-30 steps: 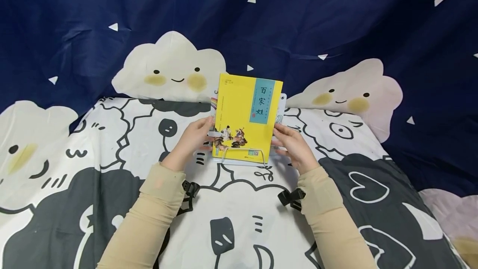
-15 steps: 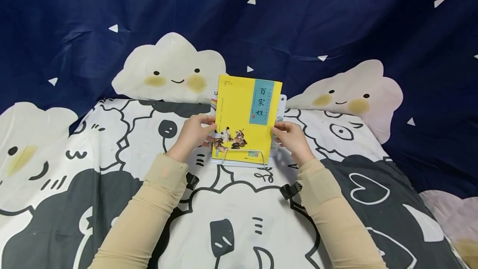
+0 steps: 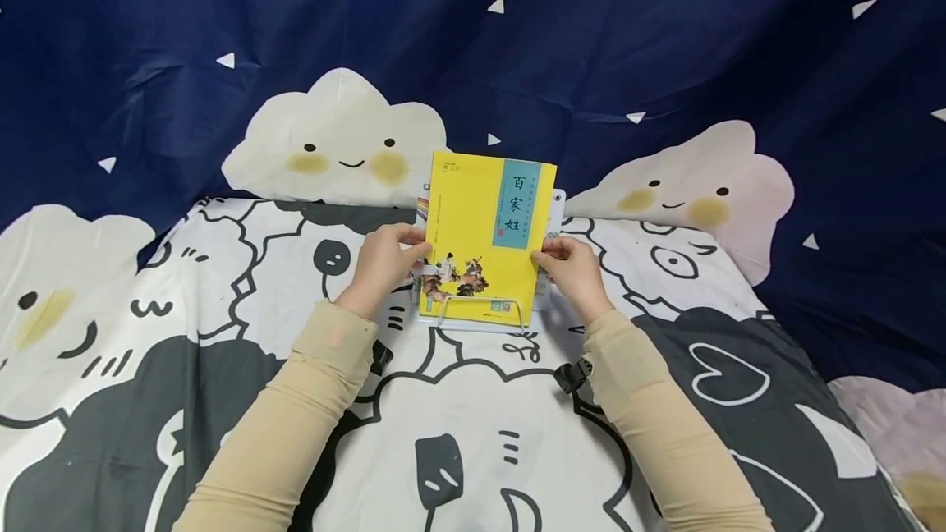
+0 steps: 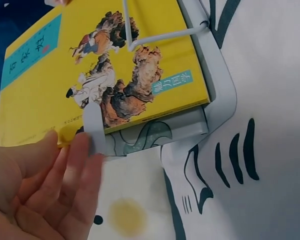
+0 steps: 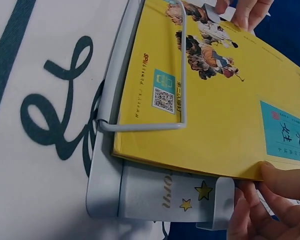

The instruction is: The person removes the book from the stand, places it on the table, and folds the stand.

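- Head view: here's the yellow book (image 3: 480, 261), mid-scene, cover facing the person, with the left hand (image 3: 383, 265) at its left edge and the right hand (image 3: 578, 273) at its right, both thumbs toward the cover.
- Under it all, a white cloth (image 3: 473, 401) with black cartoon drawings; on the far side, a dark blue backdrop (image 3: 562, 48) with cloud faces.
- Left wrist view: the left hand pinches the book's edge, thumb by the cover, fingers beside a white tab (image 4: 93, 125). The book's lower end sits behind a wire loop (image 4: 165, 37) on a white stand (image 4: 221, 82).
- Right wrist view: the right hand pinches the opposite edge, thumb on the cover, fingers near another tab (image 5: 223, 200); a pale star-printed piece (image 5: 160, 197) shows behind the book.
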{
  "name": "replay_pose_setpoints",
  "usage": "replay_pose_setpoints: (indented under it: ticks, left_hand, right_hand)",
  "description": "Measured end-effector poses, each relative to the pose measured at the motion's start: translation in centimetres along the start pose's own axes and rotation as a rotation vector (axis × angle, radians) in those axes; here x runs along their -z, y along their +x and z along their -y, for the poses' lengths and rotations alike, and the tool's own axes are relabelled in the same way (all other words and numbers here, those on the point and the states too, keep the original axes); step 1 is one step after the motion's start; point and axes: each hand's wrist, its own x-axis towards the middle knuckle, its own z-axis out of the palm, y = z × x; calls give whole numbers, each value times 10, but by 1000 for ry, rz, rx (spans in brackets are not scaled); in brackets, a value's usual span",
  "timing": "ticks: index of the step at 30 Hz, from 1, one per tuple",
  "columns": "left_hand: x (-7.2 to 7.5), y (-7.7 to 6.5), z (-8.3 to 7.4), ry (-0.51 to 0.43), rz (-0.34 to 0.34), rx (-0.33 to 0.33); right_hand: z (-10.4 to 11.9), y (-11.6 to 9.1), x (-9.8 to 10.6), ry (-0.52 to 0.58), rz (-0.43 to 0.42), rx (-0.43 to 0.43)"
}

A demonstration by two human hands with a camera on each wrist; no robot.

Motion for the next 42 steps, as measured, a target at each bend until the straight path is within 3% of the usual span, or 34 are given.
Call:
replay_pose_setpoints:
  ticks: [18, 30, 36, 42]
  left_hand:
    - [-5, 7, -5, -1, -123, -13]
    - [2, 10, -11, -51, -127, -16]
    - [5, 11, -15, -115, -119, -10]
    - [6, 11, -16, -206, -158, -38]
  right_hand:
    - [8, 6, 3, 63, -20, 2]
    - [20, 11, 11, 59, -42, 43]
    - [26, 10, 14, 80, -48, 51]
    - [33, 9, 16, 116, -73, 86]
